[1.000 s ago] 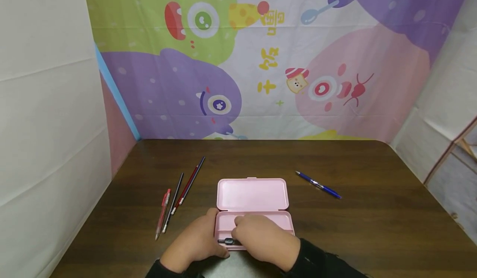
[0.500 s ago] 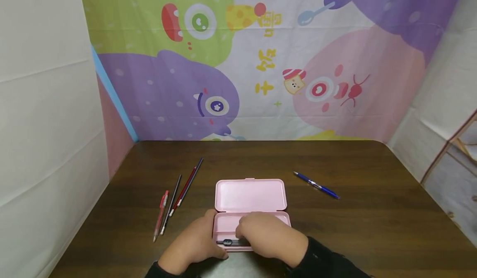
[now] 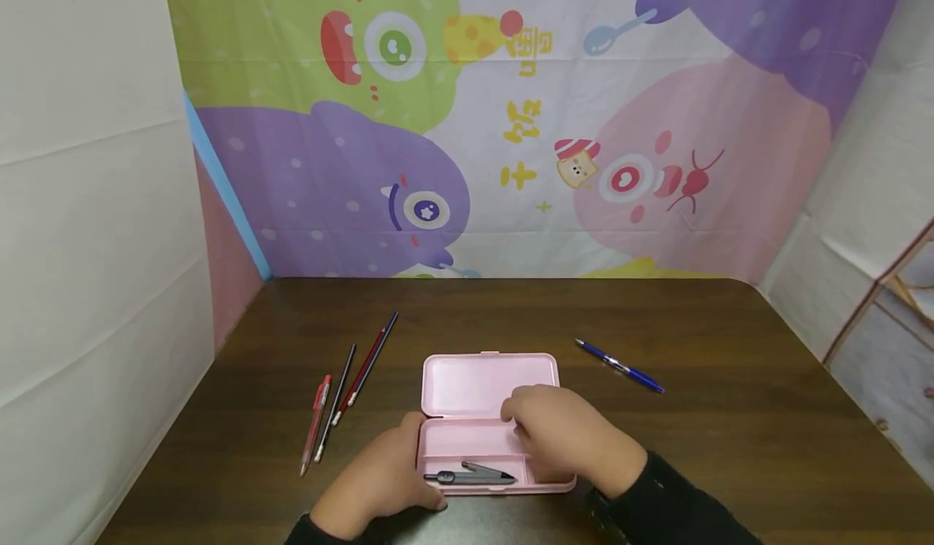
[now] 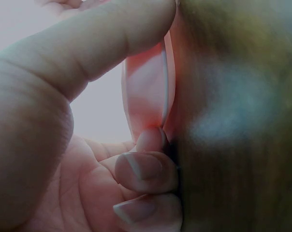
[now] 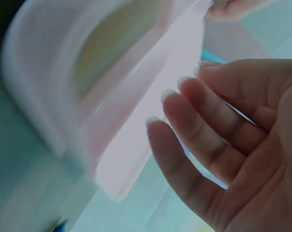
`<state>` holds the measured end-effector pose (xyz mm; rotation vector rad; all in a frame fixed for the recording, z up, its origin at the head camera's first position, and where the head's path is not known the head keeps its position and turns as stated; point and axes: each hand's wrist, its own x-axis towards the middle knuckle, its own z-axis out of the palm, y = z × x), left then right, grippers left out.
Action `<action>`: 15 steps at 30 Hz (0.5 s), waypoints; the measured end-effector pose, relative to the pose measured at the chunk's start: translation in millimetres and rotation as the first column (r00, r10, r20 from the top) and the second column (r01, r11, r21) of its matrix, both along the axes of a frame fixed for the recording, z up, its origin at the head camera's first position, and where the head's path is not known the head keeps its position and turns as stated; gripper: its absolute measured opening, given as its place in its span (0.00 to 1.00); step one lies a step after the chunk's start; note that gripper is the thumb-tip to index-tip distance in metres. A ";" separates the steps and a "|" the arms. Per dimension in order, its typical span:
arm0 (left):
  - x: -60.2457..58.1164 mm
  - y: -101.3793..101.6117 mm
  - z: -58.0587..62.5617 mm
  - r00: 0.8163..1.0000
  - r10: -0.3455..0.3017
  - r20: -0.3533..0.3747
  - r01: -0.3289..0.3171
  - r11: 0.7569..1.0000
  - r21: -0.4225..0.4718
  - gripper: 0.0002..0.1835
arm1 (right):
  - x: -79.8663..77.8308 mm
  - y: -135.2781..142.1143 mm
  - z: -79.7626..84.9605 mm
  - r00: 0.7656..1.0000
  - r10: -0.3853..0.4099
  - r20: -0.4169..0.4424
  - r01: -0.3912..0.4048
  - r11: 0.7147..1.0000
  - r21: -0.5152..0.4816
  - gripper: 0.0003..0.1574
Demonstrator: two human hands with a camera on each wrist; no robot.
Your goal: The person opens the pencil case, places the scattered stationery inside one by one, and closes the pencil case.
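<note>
The left hand (image 3: 383,465), near and left, grips with its thumb (image 4: 107,41) opposite bent fingers (image 4: 153,171); the right hand (image 3: 569,433), slightly farther right, holds its fingers loosely curved.

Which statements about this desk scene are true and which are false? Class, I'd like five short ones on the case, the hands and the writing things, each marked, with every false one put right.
1. The pink case lies open on the table. True.
2. The left hand grips the left end of the pink case. True.
3. Both hands hold pencils. False: the right hand holds nothing, and the pencils lie on the table.
4. A grey tool lies inside the pink case. True.
5. Every pen lies to the left of the pink case. False: the blue pen lies to the right.
</note>
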<state>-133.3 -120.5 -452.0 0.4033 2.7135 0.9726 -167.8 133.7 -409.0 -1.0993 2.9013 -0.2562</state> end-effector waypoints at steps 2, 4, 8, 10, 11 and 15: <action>-0.4 0.6 0.0 1.000 -0.001 -0.012 0.001 1.000 -0.001 0.53 | -6.0 9.9 -0.1 0.998 -0.029 -0.058 0.029 1.000 -0.008 0.06; -0.5 1.1 0.1 1.000 -0.002 -0.022 0.002 1.000 -0.001 0.53 | -12.9 20.9 -2.4 0.991 -0.072 -0.110 0.072 0.997 -0.008 0.06; -0.2 1.5 -0.1 0.999 -0.009 -0.041 0.009 1.000 -0.001 0.53 | -25.8 41.7 -8.4 0.975 -0.172 -0.140 0.176 0.984 0.013 0.07; -0.3 1.3 0.1 0.999 -0.012 -0.039 0.012 1.000 -0.001 0.53 | -30.7 50.4 -10.5 0.967 -0.210 -0.141 0.215 0.977 0.015 0.06; -0.3 1.1 0.1 0.999 -0.013 -0.038 0.013 1.000 -0.002 0.52 | -32.7 54.3 -11.0 0.963 -0.226 -0.147 0.231 0.973 0.013 0.06; -1.3 -0.3 -0.3 1.000 -0.017 -0.025 0.017 1.000 0.001 0.52 | -40.0 68.5 -13.4 0.943 -0.290 -0.160 0.295 0.955 0.005 0.12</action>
